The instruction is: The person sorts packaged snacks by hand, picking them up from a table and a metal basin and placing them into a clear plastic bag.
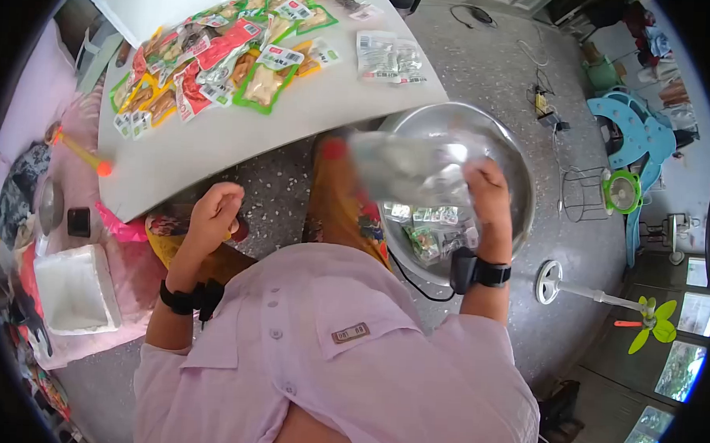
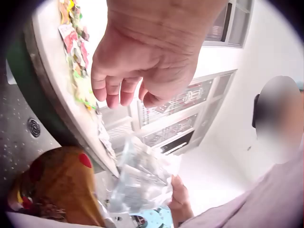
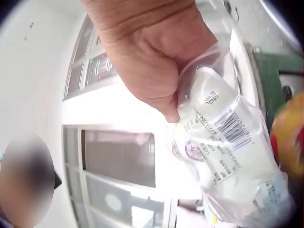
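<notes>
"Two bare hands work near a wide metal basin (image 1: 522,161): what does the head view show that the wrist views leave out?"

"Pictured from above, the basin holds small printed packets (image 1: 424,242) in green and silver wrapping. A white table (image 1: 344,98) stands beside the basin, bearing a colorful spread of food packets (image 1: 264,83), with pale, silvery packets (image 1: 388,57) lying nearer the basin."

"And the clear bag (image 1: 409,170)?"

"Held aloft, it reaches across the basin's table-side rim, a grayish blur in the head view. Only the right wrist view brings its print into focus: a black barcode (image 3: 234,128), a small square code (image 3: 211,97), rows of dark characters and a round purple mark (image 3: 194,150)."

"How does the bag look overall?"

"Transparent, wrinkled and glossy, its loose film catching the light around plump, whitish contents. What those contents are, the pictures do not tell."

"The hands?"

"The right hand (image 1: 489,192), over the basin, grips the bag by one end, thumb pressed on the film; most of its other fingers are hidden in the right wrist view. The left hand (image 1: 211,215), well apart from the basin on the table side, holds nothing. Its fingers are loosely bent, seen hanging downward in the left wrist view, which also catches the right hand with the bag beyond"
</notes>
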`<move>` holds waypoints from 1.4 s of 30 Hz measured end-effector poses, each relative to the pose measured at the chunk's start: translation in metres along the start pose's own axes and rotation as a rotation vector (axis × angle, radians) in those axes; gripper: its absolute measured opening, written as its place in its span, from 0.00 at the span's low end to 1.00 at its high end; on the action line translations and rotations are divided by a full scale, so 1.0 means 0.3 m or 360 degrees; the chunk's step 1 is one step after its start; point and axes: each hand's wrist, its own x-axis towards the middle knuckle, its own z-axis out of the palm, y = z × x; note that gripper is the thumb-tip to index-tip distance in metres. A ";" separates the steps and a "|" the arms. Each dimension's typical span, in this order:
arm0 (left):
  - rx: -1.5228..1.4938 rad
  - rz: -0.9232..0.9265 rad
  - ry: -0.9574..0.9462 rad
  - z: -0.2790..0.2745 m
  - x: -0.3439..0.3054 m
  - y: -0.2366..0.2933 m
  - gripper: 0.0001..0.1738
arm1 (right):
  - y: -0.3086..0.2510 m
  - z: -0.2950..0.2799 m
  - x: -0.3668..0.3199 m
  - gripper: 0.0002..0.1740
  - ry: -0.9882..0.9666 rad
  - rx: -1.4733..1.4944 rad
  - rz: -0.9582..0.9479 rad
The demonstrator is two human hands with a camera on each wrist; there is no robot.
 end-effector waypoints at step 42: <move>0.0770 -0.0155 0.0791 -0.230 -0.144 -0.294 0.10 | 0.823 0.364 0.278 0.06 -0.0072 -0.0929 -0.0419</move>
